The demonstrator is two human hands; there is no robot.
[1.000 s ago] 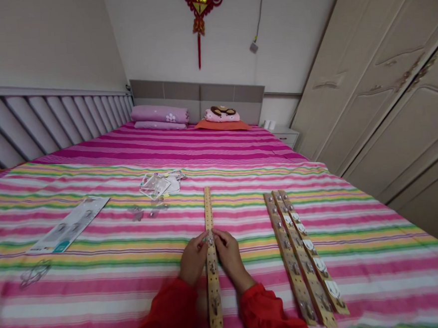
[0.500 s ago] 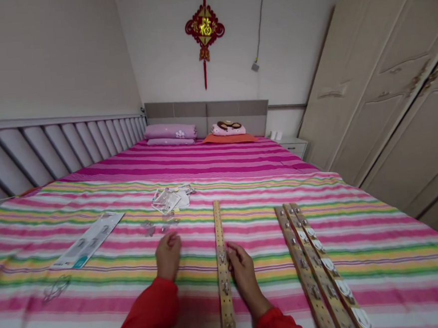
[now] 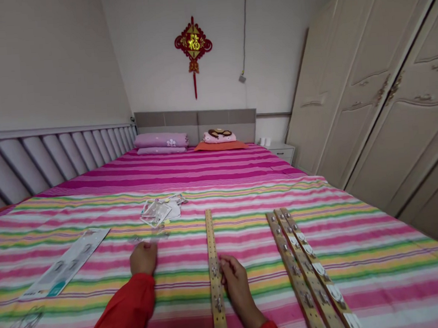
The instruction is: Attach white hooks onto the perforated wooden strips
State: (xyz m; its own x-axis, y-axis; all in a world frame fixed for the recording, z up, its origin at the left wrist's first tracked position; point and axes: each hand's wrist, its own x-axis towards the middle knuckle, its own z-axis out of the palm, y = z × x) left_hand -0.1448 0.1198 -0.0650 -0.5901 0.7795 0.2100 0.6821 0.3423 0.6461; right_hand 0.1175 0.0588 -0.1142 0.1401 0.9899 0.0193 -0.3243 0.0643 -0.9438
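Observation:
My left hand (image 3: 143, 258), its fingers curled together and partly hidden from above, is at the near side of several small clear pieces with metal hooks (image 3: 160, 234). Whatever it may hold does not show. In the middle lies a narrow wooden strip (image 3: 211, 239) with rows of holes and metal hooks fixed along its nearer part. Beside its right edge is my right hand (image 3: 235, 280), fingers loosely bent and apart, fingertips close to a metal hook (image 3: 214, 271) on the strip. I cannot tell whether they touch the wood. Nothing shows in that hand.
To the right lie three wooden strips (image 3: 291, 259) with metal and white hooks. A long package card (image 3: 66, 264) and thin clear plastic scraps (image 3: 25, 322) are at left. Torn packaging (image 3: 162, 210) lies beyond the left hand, all on a striped bedsheet (image 3: 175, 292).
My left hand has moved left, away from the strip, toward the small clear pieces. My right hand stays beside the strip. The camera view has shifted a little to the right.

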